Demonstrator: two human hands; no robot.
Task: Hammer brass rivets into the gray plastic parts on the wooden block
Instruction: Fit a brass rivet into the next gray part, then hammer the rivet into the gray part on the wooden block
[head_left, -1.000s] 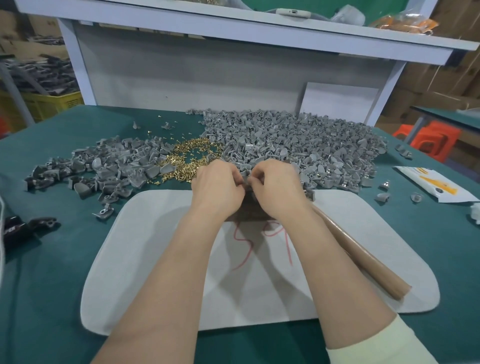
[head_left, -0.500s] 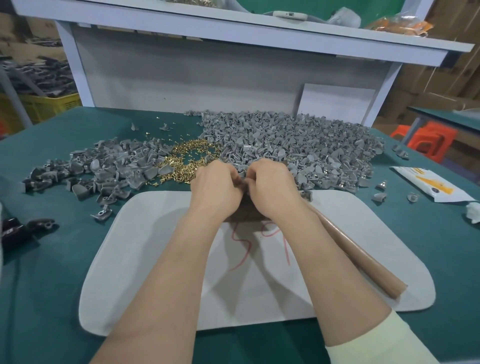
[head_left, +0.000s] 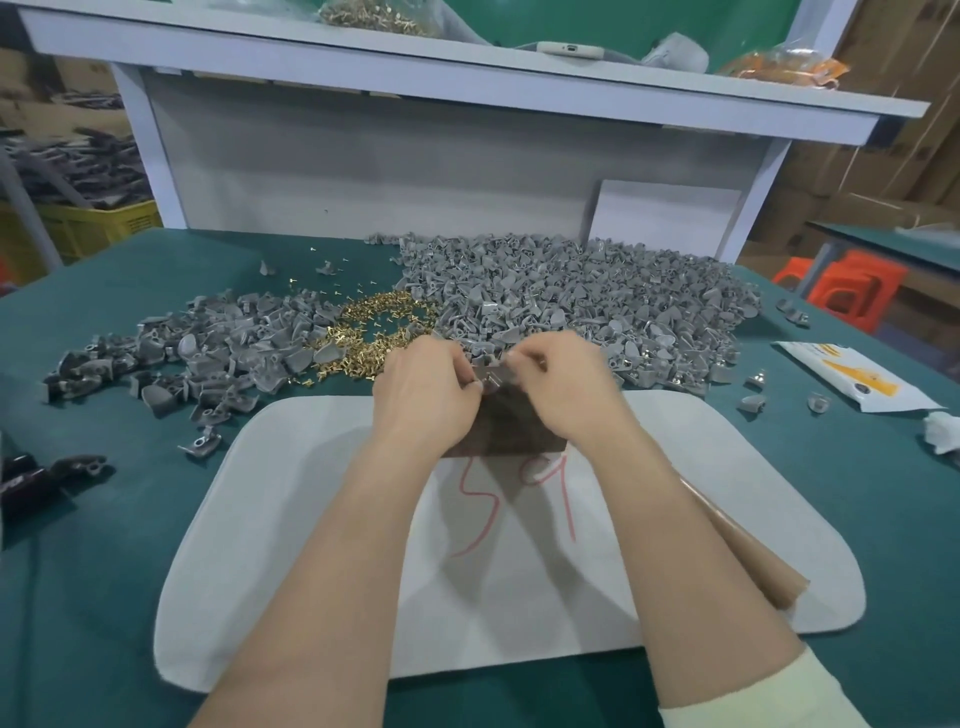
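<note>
Both my hands meet over the dark wooden block (head_left: 506, 431) at the far edge of the white mat (head_left: 311, 493). My left hand (head_left: 423, 397) and my right hand (head_left: 563, 387) pinch one small gray plastic part (head_left: 491, 375) between their fingertips, just above the block. Whether a rivet is in the part is hidden by my fingers. A pile of brass rivets (head_left: 371, 332) lies just beyond my left hand. A big heap of gray parts (head_left: 587, 296) spreads behind my right hand, a smaller heap (head_left: 208, 348) to the left. The hammer's brown handle (head_left: 748, 551) lies under my right forearm.
The green table (head_left: 78, 519) carries a white-and-yellow packet (head_left: 852, 376), a crumpled white scrap (head_left: 940, 431) and a few stray gray parts (head_left: 753, 402) at the right. Dark parts (head_left: 72, 465) lie at the left edge. A white shelf (head_left: 467, 78) overhangs the back.
My hands have drawn slightly apart and the gray part now shows between the fingertips. The view has tilted up a little.
</note>
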